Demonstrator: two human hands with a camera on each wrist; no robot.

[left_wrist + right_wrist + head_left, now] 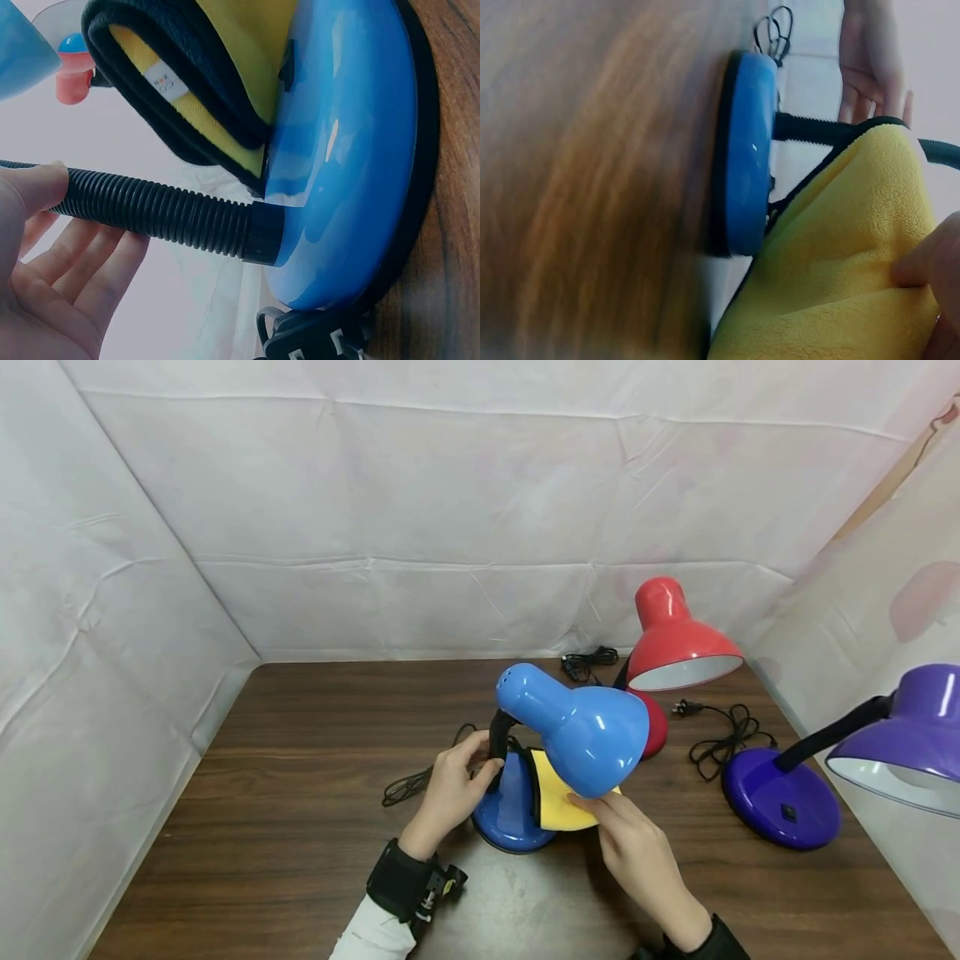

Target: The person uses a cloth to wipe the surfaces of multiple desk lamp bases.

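Observation:
A blue desk lamp stands upright on the table, its rounded shade (600,735) tipped down to the right over its base (345,150). My left hand (453,789) grips the lamp's black ribbed neck (157,206), thumb on one side and fingers on the other. With my right hand (637,852) I pinch a yellow cloth (855,262) with black edging, thumb pressed into its plush face. The cloth hangs folded beneath the shade, one edge at the base in the left wrist view. The shade hides part of the cloth from the head view.
Behind and to the right stands a red desk lamp (678,647), partly covered by the blue shade. A purple desk lamp (780,802) is at the right edge. Coiled black cords (723,739) lie beside the lamps. White sheeting (450,527) walls the table's back and sides.

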